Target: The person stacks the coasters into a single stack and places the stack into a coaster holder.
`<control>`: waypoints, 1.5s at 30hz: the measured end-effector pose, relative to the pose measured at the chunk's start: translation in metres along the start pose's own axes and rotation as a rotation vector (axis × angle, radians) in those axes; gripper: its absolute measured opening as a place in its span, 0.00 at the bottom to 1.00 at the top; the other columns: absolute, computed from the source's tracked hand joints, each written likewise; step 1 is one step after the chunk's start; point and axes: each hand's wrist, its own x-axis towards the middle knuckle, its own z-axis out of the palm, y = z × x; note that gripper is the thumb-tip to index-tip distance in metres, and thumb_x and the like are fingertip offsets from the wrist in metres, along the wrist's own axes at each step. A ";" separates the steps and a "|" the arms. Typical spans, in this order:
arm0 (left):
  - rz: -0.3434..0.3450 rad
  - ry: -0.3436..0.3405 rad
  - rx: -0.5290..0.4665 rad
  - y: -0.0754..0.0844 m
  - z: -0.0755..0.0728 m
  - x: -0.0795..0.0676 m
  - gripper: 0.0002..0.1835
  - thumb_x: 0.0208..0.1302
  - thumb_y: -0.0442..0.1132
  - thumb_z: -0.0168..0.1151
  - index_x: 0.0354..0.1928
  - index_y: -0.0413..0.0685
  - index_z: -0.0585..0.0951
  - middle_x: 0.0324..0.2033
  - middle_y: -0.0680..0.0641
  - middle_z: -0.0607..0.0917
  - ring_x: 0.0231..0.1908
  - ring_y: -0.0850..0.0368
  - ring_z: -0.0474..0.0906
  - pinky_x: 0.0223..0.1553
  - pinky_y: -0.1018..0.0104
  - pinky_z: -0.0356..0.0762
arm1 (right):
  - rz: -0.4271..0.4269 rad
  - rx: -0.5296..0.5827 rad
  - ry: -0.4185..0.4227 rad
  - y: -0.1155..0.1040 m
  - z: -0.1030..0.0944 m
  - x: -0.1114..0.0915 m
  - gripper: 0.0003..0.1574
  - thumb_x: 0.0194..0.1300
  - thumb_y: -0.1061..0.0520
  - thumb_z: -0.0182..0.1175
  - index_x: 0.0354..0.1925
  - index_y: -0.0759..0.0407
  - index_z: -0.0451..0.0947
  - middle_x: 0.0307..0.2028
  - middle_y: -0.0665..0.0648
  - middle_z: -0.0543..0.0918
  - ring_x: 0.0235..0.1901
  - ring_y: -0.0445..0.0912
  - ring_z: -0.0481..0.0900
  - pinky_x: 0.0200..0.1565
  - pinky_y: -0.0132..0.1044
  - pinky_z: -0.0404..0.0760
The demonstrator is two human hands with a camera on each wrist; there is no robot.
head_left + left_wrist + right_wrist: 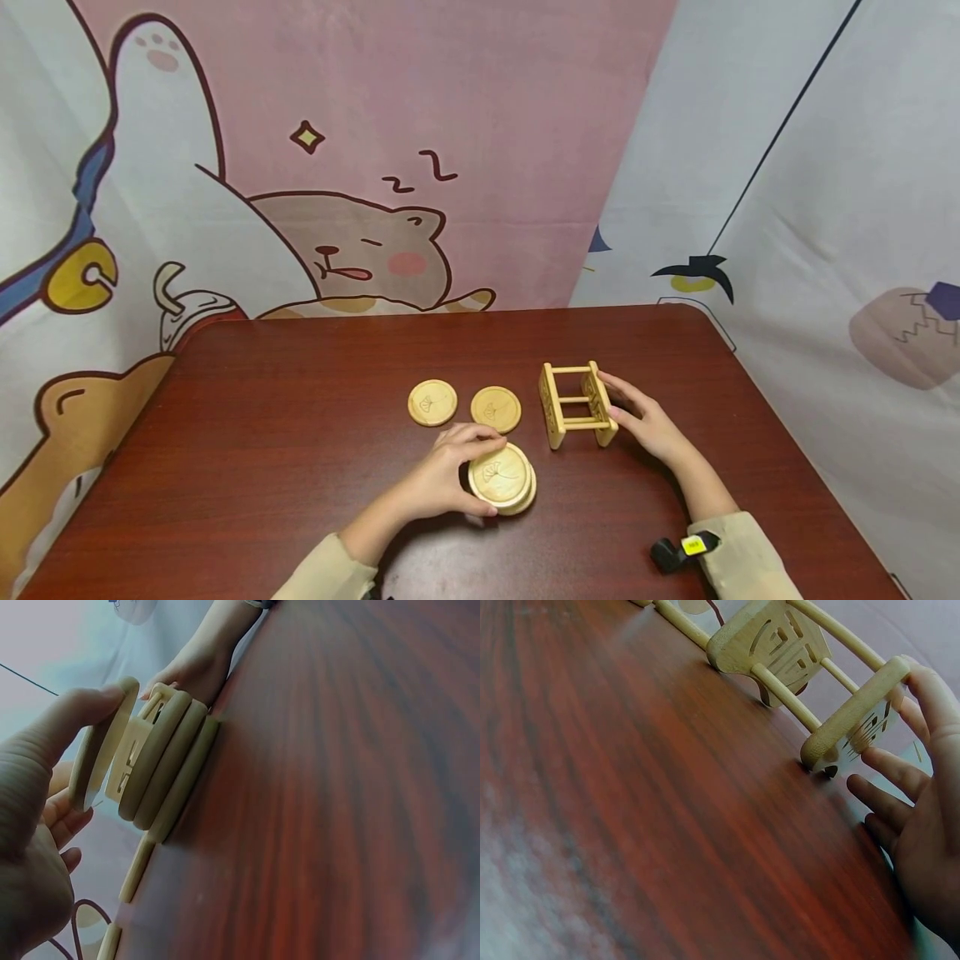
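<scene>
Booth-like indoor corner, exact kind unclear: cartoon-printed cloth hangings [517,108] behind and beside reddish wood-grain table [300,383].

The left hand [452,469] pinches; the right hand [651,423] extends.

The left hand [28,832] is pinching a wooden disc [103,750] just above a stack of three [169,766]; farther off, a rack [138,731] is standing, the right hand [198,671] beside it.
</scene>
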 end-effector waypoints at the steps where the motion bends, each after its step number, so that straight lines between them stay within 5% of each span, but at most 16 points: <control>1: 0.003 -0.001 -0.001 0.000 0.001 0.001 0.45 0.34 0.49 0.81 0.60 0.42 0.77 0.58 0.55 0.74 0.60 0.57 0.64 0.60 0.51 0.57 | 0.002 0.000 0.000 0.000 0.000 0.000 0.34 0.69 0.67 0.53 0.71 0.63 0.57 0.64 0.68 0.66 0.59 0.29 0.64 0.53 0.26 0.67; 45: -0.048 -0.072 -0.028 -0.007 0.013 0.003 0.46 0.35 0.51 0.81 0.62 0.44 0.76 0.59 0.55 0.73 0.60 0.59 0.62 0.60 0.52 0.56 | -0.007 0.006 -0.006 0.000 0.000 0.001 0.34 0.69 0.68 0.52 0.71 0.65 0.57 0.63 0.70 0.67 0.58 0.29 0.64 0.54 0.27 0.67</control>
